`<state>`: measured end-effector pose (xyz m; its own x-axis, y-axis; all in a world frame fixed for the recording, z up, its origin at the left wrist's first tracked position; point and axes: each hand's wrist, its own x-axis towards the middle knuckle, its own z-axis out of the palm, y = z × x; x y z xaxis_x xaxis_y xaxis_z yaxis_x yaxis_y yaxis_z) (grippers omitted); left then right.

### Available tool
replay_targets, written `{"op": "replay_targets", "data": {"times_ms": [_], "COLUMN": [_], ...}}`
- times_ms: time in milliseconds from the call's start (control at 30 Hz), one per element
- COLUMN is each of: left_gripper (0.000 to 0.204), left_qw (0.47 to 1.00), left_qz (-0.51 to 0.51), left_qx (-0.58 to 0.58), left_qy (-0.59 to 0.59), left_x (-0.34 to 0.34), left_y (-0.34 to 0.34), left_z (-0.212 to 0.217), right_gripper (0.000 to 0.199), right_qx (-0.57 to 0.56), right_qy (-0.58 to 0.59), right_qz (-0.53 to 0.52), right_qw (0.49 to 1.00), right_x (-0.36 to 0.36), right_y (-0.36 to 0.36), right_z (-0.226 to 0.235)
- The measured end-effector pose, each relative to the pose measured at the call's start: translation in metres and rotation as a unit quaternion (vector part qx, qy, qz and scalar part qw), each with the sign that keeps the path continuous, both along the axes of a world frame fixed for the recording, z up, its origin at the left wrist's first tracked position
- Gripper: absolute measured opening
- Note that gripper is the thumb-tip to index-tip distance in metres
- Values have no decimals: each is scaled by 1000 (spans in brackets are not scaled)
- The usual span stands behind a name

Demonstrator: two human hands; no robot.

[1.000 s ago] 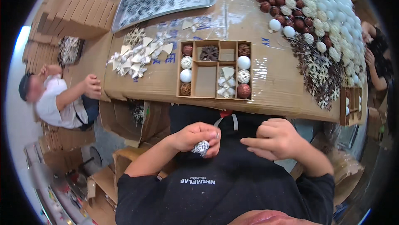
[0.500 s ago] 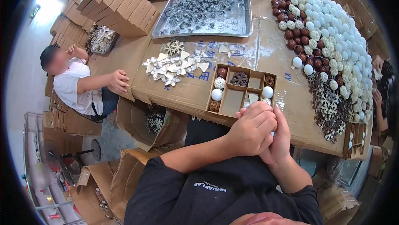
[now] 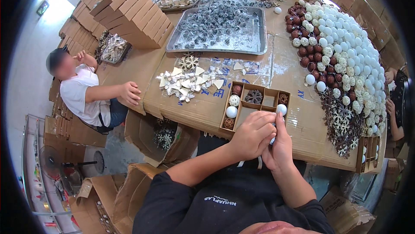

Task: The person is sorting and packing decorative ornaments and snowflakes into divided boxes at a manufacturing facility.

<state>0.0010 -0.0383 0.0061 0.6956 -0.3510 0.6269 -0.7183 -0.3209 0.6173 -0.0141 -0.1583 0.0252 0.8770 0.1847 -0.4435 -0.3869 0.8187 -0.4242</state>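
Blue lettering [image 3: 219, 93] beside compartmented box [image 3: 244, 113]

The left hand [image 3: 253, 134] is held against the right hand [image 3: 278, 148], its fingers [image 3: 263, 126] curled. The left forearm [image 3: 201, 165] is slanted forward and inward, while the right forearm [image 3: 295, 184] is angled more steeply, both being bare.

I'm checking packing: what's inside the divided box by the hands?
The box holds a dark snowflake, four balls at left, two at upper right. The left hand and right hand hide whatever lies at lower right.
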Motion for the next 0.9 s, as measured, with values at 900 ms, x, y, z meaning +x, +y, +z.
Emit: {"op": "replay_targets", "data": {"times_ms": [900], "left_gripper": [84], "left_qw": [944], "left_qz": [96], "left_qx": [-225], "left_qy": [219], "left_x": [30], "left_y": [8], "left_z": [-19], "right_gripper": [38], "right_qx": [-464], "right_qy": [-309], "right_qz": [-31], "right_qw": [830], "right_x": [78], "right_y": [-3], "right_z": [-3]}}
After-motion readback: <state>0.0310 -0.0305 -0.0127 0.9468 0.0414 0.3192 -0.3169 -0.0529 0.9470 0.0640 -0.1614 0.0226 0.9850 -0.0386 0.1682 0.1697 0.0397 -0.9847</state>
